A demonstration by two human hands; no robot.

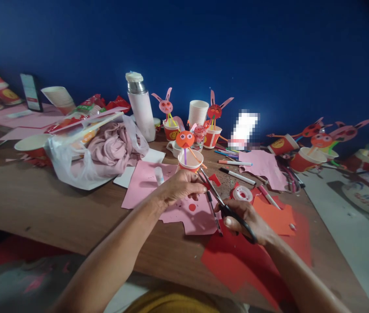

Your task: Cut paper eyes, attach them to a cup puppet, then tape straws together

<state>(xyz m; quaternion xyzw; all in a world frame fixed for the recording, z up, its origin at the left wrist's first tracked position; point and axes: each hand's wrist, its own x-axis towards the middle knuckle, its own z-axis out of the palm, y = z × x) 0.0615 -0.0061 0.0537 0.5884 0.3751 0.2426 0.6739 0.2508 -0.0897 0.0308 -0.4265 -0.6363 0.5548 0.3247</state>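
My right hand (248, 217) is wrapped round the black handles of a pair of scissors (217, 194), whose blades are slightly parted and point up and left. My left hand (184, 187) is closed in a pinch beside the blade tips; anything between its fingers is too small to make out. Just beyond it stands a paper cup (190, 161) with an orange paper head (185, 139) on a purple stem. Under my hands lies pink paper (171, 215) with a red paper dot (192, 207) and a black pen (219, 224). A small red scrap (215, 179) is by the blades.
A glue stick (159, 176) stands on the pink paper. To the right are a tape roll (242, 194), several markers (238, 176), orange paper (272, 215) and red paper (256, 265). A plastic bag (73, 169), flask (141, 108) and more decorated cups (308, 158) stand around.
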